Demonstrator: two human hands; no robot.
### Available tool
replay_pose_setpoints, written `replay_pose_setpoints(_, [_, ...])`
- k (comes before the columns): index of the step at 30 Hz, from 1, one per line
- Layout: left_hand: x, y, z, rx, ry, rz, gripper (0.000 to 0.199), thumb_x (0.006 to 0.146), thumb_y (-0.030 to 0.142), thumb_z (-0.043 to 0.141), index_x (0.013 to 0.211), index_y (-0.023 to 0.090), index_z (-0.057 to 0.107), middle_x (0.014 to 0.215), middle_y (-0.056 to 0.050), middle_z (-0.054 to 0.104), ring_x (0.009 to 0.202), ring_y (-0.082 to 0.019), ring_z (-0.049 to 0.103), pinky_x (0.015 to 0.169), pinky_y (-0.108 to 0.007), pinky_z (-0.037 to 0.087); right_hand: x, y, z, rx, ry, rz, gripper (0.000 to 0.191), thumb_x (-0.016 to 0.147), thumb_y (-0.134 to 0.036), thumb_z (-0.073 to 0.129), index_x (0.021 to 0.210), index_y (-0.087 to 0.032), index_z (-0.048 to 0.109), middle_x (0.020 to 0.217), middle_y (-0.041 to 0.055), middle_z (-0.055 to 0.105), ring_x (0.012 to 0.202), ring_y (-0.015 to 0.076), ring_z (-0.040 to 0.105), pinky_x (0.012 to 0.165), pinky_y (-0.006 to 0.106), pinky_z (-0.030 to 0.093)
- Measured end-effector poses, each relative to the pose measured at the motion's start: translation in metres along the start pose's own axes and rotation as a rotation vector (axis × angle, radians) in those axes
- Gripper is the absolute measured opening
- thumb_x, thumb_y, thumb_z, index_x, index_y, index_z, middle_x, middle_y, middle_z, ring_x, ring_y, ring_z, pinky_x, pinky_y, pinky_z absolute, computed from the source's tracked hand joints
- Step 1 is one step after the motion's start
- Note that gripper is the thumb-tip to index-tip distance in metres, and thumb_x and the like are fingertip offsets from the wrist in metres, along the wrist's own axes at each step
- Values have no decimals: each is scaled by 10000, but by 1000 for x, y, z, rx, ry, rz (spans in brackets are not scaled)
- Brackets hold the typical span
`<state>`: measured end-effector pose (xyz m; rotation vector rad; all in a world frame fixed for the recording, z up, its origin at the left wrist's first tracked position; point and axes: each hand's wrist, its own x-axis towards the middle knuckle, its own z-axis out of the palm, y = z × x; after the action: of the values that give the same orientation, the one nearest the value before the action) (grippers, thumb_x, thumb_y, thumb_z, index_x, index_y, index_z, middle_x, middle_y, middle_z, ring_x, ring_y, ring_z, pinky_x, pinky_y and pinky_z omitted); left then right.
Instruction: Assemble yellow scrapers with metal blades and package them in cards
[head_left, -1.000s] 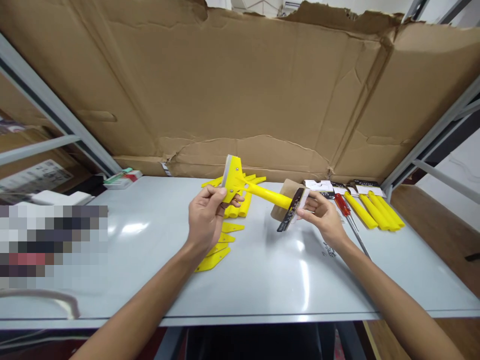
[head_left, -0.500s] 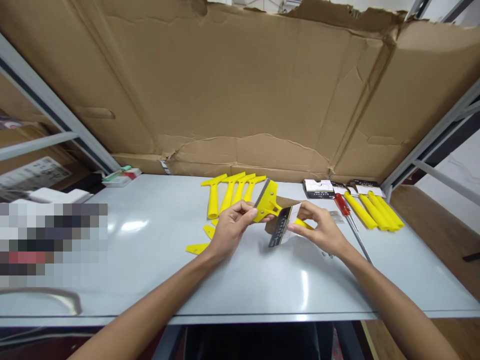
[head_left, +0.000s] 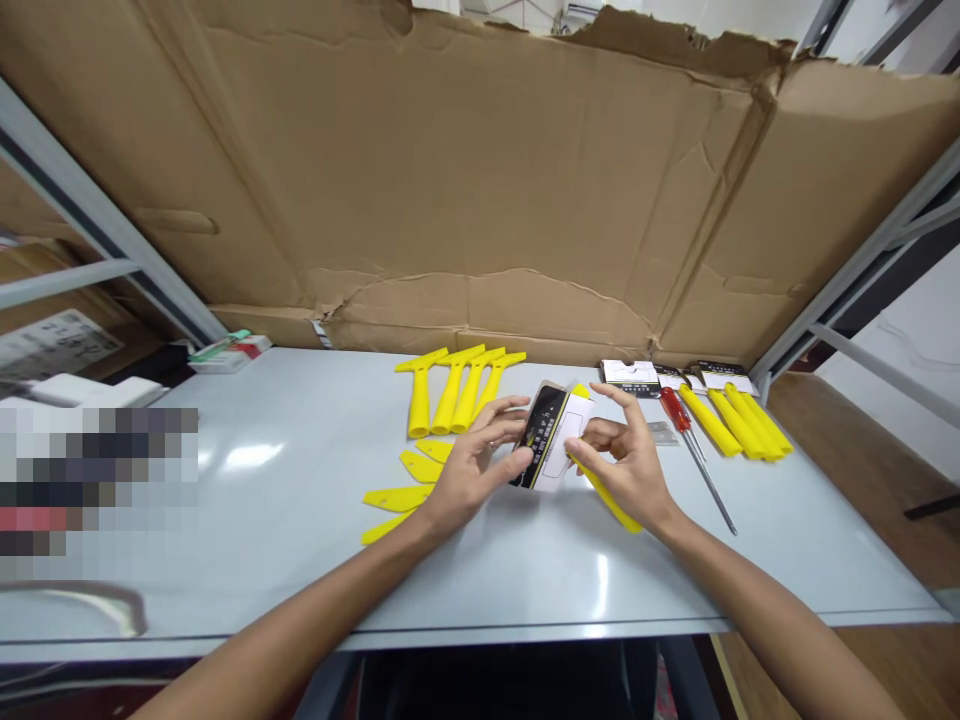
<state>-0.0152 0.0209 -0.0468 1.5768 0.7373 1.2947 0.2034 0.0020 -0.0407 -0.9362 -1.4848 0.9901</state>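
Observation:
Between my hands is a yellow scraper [head_left: 616, 508], its handle slanting down to the right. A black-and-white packaging card [head_left: 551, 445] wraps over its head and hides most of it. My left hand [head_left: 476, 470] grips the card's left edge, thumb in front and fingers behind. My right hand [head_left: 634, 465] pinches the scraper near the card's right edge, its index finger raised. To the left of my left hand, several flat yellow pieces [head_left: 396, 497] lie on the table, partly covered by that hand and forearm. Small blades [head_left: 661, 433] lie behind my right hand.
Several yellow T-shaped scraper handles [head_left: 420, 400] stand in a row at the back. On the right lie a red-handled screwdriver [head_left: 675, 410], carded scrapers [head_left: 739, 410] and a stack of cards [head_left: 630, 377]. A cardboard wall [head_left: 480, 180] closes the table's far side.
The card has moved up over the scraper's head, which showed uncovered before. The handle now points more downward, and my left hand has shifted from the head to the card.

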Motion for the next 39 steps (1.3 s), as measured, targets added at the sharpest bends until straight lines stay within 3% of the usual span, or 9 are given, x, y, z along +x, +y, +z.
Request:
replay_pose_setpoints(6, [-1, -3, 0, 11, 124, -168, 305, 782, 419, 840, 969, 185, 787, 1040, -102, 776, 953, -250, 718, 786, -309, 583, 4, -6, -9, -229, -257, 13, 637, 979, -422, 638, 1540, -317, 355, 930, 11, 712, 646, 131, 675, 601, 264, 555])
replay_pose_setpoints(12, [1, -6, -3, -179, 132, -230, 552, 758, 382, 877, 1221, 210, 628, 921, -58, 791, 831, -211, 735, 718, -289, 578, 6, -5, -27, -740, -424, -335, 573, 1018, -305, 557, 1566, -349, 394, 1080, 62, 663, 751, 147, 599, 701, 296, 524])
replay_pose_setpoints(16, [4, -8, -3, -239, 154, -314, 592, 721, 378, 905, 1212, 168, 650, 972, -99, 805, 834, -214, 742, 760, -302, 577, 4, 5, -26, -1126, -439, -458, 557, 996, -186, 460, 1537, -323, 475, 1016, 60, 644, 604, 122, 485, 568, 265, 426])
replay_pose_setpoints(20, [6, -9, -4, -274, 140, -337, 665, 736, 377, 887, 1300, 133, 634, 1111, -159, 787, 939, -263, 751, 764, -334, 596, 11, 8, -33, -1207, -384, -481, 584, 968, -177, 465, 1538, -301, 498, 936, 51, 655, 607, 135, 516, 552, 260, 401])
replay_pose_setpoints(22, [8, -9, -5, -257, 142, -329, 642, 778, 372, 845, 1327, 125, 624, 1213, -184, 752, 999, -287, 742, 705, -333, 601, 22, 7, -57, -1198, -287, -423, 562, 965, -193, 480, 1517, -287, 535, 968, 63, 686, 660, 155, 577, 594, 273, 436])
replay_pose_setpoints(25, [9, -8, -8, -219, 141, -336, 582, 818, 336, 795, 1333, 123, 625, 1282, -192, 720, 1016, -283, 737, 651, -310, 591, 40, 5, -125, -1287, -75, -253, 511, 987, -283, 507, 1492, -238, 572, 1079, 103, 730, 830, 212, 668, 754, 312, 492])
replay_pose_setpoints(30, [9, -13, -8, -192, 122, -374, 535, 814, 313, 783, 1302, 136, 652, 1243, -173, 740, 932, -250, 750, 616, -283, 568, 53, 22, -234, -1649, 165, 216, 539, 979, -344, 494, 1506, -250, 554, 1185, 142, 755, 992, 297, 707, 783, 337, 479])
replay_pose_setpoints(33, [8, -16, -6, -186, 112, -397, 516, 803, 306, 786, 1276, 140, 663, 1207, -164, 753, 877, -235, 752, 598, -274, 548, 55, 40, -253, -1691, 114, 317, 503, 946, -349, 533, 1433, -272, 632, 1179, 153, 760, 1013, 318, 707, 772, 346, 484])
replay_pose_setpoints(39, [8, -16, -7, -147, 99, -404, 397, 805, 300, 775, 1165, 145, 710, 1162, -144, 764, 843, -217, 746, 594, -265, 526, 63, 64, -252, -1722, 69, 398, 498, 973, -370, 490, 1452, -297, 605, 1199, 176, 725, 1041, 313, 693, 811, 365, 493])
